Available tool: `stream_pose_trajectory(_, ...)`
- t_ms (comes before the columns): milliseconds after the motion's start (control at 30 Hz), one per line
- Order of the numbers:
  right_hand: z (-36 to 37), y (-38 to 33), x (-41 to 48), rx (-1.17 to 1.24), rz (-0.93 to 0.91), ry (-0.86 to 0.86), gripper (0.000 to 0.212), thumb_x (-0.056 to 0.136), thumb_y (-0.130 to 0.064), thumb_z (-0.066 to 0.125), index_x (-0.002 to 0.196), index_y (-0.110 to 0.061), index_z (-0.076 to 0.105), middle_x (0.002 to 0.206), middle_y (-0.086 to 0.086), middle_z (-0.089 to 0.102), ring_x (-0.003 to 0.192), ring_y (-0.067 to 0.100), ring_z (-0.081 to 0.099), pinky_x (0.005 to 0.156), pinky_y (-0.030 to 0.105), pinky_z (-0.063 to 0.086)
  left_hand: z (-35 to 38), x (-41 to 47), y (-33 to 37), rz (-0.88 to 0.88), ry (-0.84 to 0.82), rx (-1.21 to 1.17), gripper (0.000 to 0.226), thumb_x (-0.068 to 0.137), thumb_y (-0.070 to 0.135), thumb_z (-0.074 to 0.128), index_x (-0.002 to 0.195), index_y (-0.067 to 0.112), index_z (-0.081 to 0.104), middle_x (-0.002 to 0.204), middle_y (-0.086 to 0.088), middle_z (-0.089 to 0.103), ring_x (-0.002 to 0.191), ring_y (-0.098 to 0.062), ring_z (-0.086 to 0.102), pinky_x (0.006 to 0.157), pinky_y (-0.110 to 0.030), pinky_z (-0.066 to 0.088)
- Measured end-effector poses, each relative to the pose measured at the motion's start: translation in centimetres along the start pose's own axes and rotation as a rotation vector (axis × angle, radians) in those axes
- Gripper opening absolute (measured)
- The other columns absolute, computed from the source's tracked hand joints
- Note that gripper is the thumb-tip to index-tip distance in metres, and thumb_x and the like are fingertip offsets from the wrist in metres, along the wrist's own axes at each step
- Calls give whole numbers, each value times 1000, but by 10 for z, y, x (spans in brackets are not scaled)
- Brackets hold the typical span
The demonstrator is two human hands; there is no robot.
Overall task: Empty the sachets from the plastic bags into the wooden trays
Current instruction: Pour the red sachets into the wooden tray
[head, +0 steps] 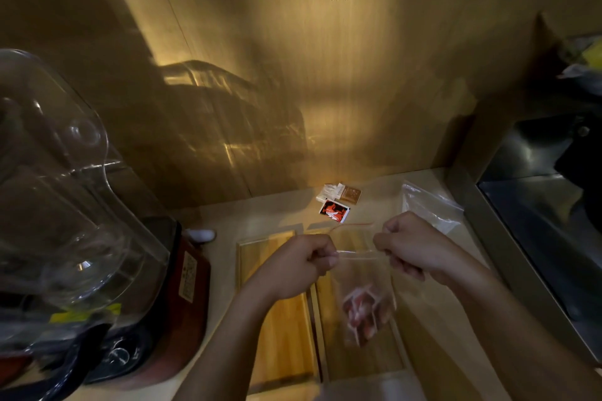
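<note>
A clear zip bag [365, 273] with a red seal strip hangs between my hands above the right wooden tray [384, 358]. My left hand [299, 265] pinches its left top edge and my right hand [410, 247] pinches its right top edge, so the mouth is pulled apart. Pinkish-red sachets [361, 311] lie blurred at the bag's bottom. The left wooden tray [280, 329] sits beside the right one with nothing visible in it. A second plastic bag [426, 205] lies on the counter behind my right hand.
Loose sachets, one red [334, 211], one brown [351, 195] and one white [329, 191], lie by the back wall. A large blender with a clear jug [62, 192] and dark red base [182, 290] fills the left. A steel sink [537, 238] borders the right.
</note>
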State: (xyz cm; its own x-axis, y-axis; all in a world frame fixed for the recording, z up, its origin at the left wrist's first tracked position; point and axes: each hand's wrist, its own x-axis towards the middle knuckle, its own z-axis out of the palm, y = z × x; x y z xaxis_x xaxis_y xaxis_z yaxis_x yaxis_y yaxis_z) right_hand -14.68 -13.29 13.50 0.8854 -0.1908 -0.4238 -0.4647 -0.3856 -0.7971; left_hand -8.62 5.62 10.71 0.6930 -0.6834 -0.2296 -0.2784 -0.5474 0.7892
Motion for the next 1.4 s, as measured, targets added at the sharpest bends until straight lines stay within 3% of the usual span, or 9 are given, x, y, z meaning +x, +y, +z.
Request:
stream_pose_trajectory(267, 27, 19, 30, 99, 12, 14, 28, 88, -21, 53, 63, -11, 45, 47, 8, 53, 24, 8, 40, 30, 16, 30, 15, 21, -41, -77, 182, -148, 25, 88, 8, 56, 71, 27, 58, 75, -7, 56, 71, -18, 52, 71, -38, 45)
stream_pose_trajectory(500, 35, 44, 40, 237, -24, 61, 27, 88, -30, 57, 70, -10, 50, 60, 7, 58, 47, 15, 50, 44, 21, 39, 33, 17, -50, -280, 429, -593, 40, 87, 19, 61, 124, 18, 45, 92, -3, 57, 87, -17, 60, 76, -31, 50)
stream_pose_trajectory(667, 48, 82, 43, 127, -15, 142, 13, 86, -23, 58, 74, -18, 55, 73, 2, 60, 70, 19, 57, 60, 29, 40, 61, 2, -63, -427, 319, -637, 58, 83, 32, 65, 132, 18, 37, 104, 4, 57, 98, -13, 58, 82, -33, 51)
stream_pose_trajectory(800, 56, 116, 43, 0, 39, 192, 8, 85, -14, 60, 87, -6, 59, 88, 13, 64, 86, 28, 61, 67, 30, 44, 86, -10, -73, -522, 201, -651, 56, 80, 21, 70, 124, 16, 37, 98, 6, 58, 88, -8, 58, 64, -21, 46)
stream_pose_trajectory(933, 64, 142, 41, -30, 129, 118, 16, 83, -17, 63, 91, -4, 58, 89, 11, 64, 87, 27, 60, 76, 35, 44, 109, -9, -81, -547, 193, -591, 51, 72, 5, 75, 114, 5, 46, 100, -1, 60, 90, -12, 59, 71, -23, 52)
stream_pose_trajectory(1067, 66, 153, 41, -96, 141, 95, 17, 85, -17, 60, 71, -9, 56, 66, 0, 55, 72, 21, 54, 62, 31, 36, 120, -6, -80, -552, 188, -447, 34, 68, 14, 78, 99, 10, 64, 98, -4, 70, 92, -14, 66, 85, -38, 56)
stream_pose_trajectory(1133, 63, 157, 43, -53, 148, 100, 28, 85, -12, 59, 58, -12, 52, 59, 1, 53, 61, 21, 53, 62, 31, 40, 120, -7, -74, -567, 197, -457, 10, 74, 12, 74, 70, 19, 68, 71, 8, 68, 69, 0, 63, 66, -18, 53)
stream_pose_trajectory(1200, 62, 157, 43, 30, 159, 95, 33, 85, -8, 58, 54, -13, 48, 47, -1, 51, 44, 13, 49, 56, 32, 40, 119, -7, -74, -585, 269, -540, 29, 79, 5, 70, 55, 18, 60, 56, 8, 59, 51, 2, 56, 48, -10, 42)
stream_pose_trajectory(1400, 56, 124, 38, 273, 130, 74, 35, 87, -10, 56, 54, -10, 45, 39, 5, 45, 28, 12, 38, 39, 23, 31, 98, -10, -66, -622, 463, -766, 27, 88, 7, 57, 61, 12, 57, 59, 0, 59, 52, -9, 55, 47, -20, 43)
